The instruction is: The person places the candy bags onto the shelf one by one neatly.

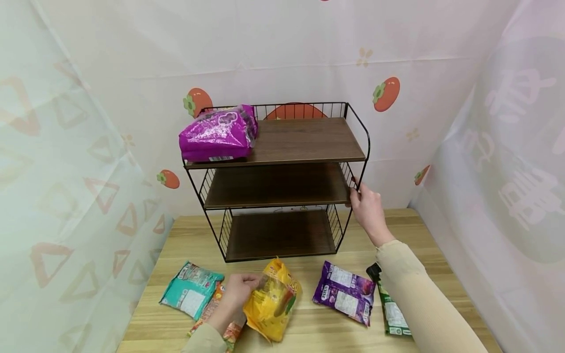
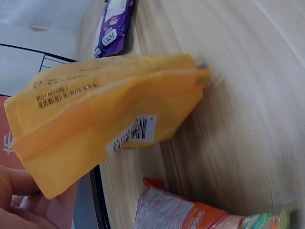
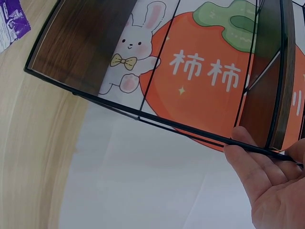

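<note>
My left hand pinches the edge of a yellow snack bag with a mango-like picture, tilted just above the table. Its barcode and date print face the left wrist view, where the left hand's fingers hold one corner. My right hand grips the right side frame of a black wire rack at the middle shelf's height. In the right wrist view, that hand's fingers curl at the thin black bar. A magenta bag lies on the top shelf's left end.
On the wooden table lie a teal bag, an orange bag partly behind the left arm, a purple bag and a green bag partly hidden by the right sleeve. Printed cloth hangs behind the rack.
</note>
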Available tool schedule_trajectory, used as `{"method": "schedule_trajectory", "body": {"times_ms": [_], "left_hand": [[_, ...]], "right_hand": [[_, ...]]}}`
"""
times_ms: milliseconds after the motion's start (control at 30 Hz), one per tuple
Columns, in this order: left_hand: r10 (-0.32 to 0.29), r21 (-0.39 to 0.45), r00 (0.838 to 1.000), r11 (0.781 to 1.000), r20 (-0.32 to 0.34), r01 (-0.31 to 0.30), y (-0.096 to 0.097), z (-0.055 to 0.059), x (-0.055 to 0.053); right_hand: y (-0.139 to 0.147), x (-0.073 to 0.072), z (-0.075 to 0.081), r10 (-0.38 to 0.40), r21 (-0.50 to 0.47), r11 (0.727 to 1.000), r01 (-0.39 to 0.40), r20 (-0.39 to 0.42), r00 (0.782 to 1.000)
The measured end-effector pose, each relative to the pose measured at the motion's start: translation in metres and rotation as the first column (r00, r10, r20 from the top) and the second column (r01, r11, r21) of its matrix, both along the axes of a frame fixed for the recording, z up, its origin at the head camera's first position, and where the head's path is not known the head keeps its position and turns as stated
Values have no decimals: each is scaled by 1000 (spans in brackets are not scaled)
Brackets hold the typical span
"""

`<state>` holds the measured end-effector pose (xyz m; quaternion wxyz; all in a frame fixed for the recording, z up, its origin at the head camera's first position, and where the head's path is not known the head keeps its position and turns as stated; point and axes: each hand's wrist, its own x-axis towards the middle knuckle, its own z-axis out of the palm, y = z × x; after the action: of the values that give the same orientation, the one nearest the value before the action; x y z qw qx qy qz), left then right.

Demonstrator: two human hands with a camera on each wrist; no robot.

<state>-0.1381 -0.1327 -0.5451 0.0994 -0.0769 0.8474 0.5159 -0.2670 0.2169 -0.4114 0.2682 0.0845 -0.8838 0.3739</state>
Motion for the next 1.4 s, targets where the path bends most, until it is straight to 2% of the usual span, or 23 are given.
{"method": "schedule_trajectory", "body": {"times_ms": [133, 267, 433, 533, 733, 933, 1200, 1400], "left_hand": [[5, -85, 998, 996, -61, -10, -3, 1, 1], [32, -191, 994, 980, -100, -51, -6, 1, 2], [51, -248, 992, 966, -113, -78, -13, -5, 3], [54, -265, 995, 961, -88, -76, -18, -8, 2], [39, -252, 998, 966, -52, -51, -25, -10, 0], [78, -197, 997, 977, 2, -76, -28, -11, 0], [98, -116, 991, 989, 93, -87, -31, -12, 0], [76, -147, 991, 987, 110, -59, -33, -12, 1]], "right_hand": [[0, 0, 1, 9, 0, 1000, -9, 7, 1000], [0, 0, 1, 8, -1, 1000, -8, 8, 1000], [0, 0, 0, 5, 1, 1000, -5, 9, 1000], [1, 0, 0, 6, -1, 1000, -6, 14, 1000], [1, 0, -1, 7, -8, 1000, -7, 17, 1000], [2, 0, 0, 16, -19, 1000, -16, 34, 999], [1, 0, 0, 19, -19, 1000, -18, 29, 999], [1, 1, 1, 17, -19, 1000, -17, 31, 999]]}}
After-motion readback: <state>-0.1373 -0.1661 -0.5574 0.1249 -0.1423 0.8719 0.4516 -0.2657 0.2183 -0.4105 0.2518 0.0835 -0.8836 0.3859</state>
